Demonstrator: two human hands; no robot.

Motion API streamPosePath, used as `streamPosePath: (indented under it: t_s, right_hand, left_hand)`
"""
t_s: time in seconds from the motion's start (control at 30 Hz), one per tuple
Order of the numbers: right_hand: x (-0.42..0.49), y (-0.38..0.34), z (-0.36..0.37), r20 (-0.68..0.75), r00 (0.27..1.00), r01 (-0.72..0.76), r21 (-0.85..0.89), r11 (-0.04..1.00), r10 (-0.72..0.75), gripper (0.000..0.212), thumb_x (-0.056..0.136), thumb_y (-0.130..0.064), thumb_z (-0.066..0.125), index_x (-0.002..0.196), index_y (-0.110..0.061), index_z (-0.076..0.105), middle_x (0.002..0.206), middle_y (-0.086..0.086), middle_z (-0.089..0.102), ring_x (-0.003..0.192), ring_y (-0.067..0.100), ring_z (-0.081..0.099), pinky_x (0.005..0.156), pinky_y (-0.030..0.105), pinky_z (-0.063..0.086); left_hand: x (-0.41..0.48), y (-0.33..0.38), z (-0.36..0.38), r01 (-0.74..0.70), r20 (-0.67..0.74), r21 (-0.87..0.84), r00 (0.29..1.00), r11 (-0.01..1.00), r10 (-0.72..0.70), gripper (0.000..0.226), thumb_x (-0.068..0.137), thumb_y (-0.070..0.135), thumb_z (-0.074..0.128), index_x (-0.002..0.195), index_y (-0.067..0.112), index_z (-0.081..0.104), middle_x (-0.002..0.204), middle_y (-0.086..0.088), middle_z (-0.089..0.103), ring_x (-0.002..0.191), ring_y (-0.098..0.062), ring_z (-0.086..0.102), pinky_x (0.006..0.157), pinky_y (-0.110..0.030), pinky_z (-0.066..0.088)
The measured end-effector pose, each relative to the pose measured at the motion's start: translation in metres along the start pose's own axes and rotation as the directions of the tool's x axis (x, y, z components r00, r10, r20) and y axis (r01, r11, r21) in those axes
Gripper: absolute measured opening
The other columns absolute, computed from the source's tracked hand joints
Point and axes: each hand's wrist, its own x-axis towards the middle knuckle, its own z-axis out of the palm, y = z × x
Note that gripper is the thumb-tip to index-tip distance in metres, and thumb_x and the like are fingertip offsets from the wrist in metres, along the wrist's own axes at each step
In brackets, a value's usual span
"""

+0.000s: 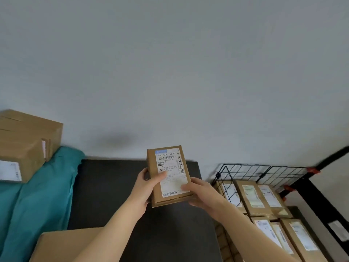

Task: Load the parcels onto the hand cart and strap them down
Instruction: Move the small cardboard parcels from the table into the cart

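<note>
Over the far right corner of the dark surface [105, 186], head view: small parcel [168, 174] held up off it, label upward, long axis running away from the body. Left hand [145, 186] gripping the left long edge, thumb across the label; right hand [200, 191] wrapped round the near right corner, thumb on the label too. Just off the surface's right edge: hand cart [283, 174] with wire sides, already holding labelled parcels [253, 197] laid flat in rows. Judged: cart to the right of the held parcel, right hand nearer it, so probably a swing rightward and down. Along the left edge, teal cloth [37, 195] under a large carton [24, 144]; another carton [66, 244] at the near edge.
</note>
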Motion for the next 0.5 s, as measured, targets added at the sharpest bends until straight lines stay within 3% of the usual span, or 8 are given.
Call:
streamPosePath:
  t_s: [0.13,0.27,0.4,0.5]
  right_hand:
    - [-0.04,0.035,-0.06,-0.089,0.996,0.012,0.07,0.997,-0.005,0.04,0.087,-0.025,0.065,0.125,-0.027,0.054,0.109,-0.003,0.068,0.104,0.013,0.061,0.091,0.032,0.049]
    - [-0.079,0.076,-0.131,-0.183,0.983,0.022,0.12,0.992,0.0,0.038,0.086,-0.023,0.065,0.123,-0.025,0.055,0.11,-0.001,0.068,0.103,0.015,0.063,0.091,0.035,0.054]
    - [-0.117,0.122,-0.211,-0.277,0.961,0.044,0.169,0.985,0.005,0.03,0.085,-0.022,0.062,0.115,-0.029,0.058,0.107,0.0,0.068,0.1,0.016,0.063,0.089,0.037,0.054]
    - [-0.139,0.153,-0.265,-0.33,0.944,0.04,0.182,0.982,0.023,0.032,0.087,-0.023,0.061,0.118,-0.027,0.056,0.107,0.0,0.067,0.1,0.017,0.062,0.083,0.033,0.054]
  left_hand:
    - [-0.014,-0.025,0.075,-0.024,0.11,0.108,0.994,0.994,0.012,0.077,0.076,0.029,0.074,0.141,0.022,0.033,0.126,-0.002,0.057,0.109,-0.022,0.057,0.089,-0.043,0.046]
    - [-0.031,-0.061,0.158,-0.025,0.201,0.157,0.979,0.987,-0.007,0.071,0.076,0.027,0.075,0.137,0.023,0.038,0.119,-0.001,0.062,0.103,-0.02,0.061,0.079,-0.036,0.051]
    - [-0.056,-0.105,0.25,-0.003,0.252,0.212,0.966,0.977,-0.052,0.044,0.079,0.028,0.072,0.116,0.032,0.049,0.11,0.002,0.065,0.098,-0.019,0.062,0.081,-0.039,0.052]
    - [-0.072,-0.135,0.312,-0.009,0.294,0.244,0.954,0.97,-0.065,0.036,0.081,0.026,0.071,0.109,0.037,0.051,0.107,0.004,0.067,0.093,-0.013,0.064,0.069,-0.029,0.049]
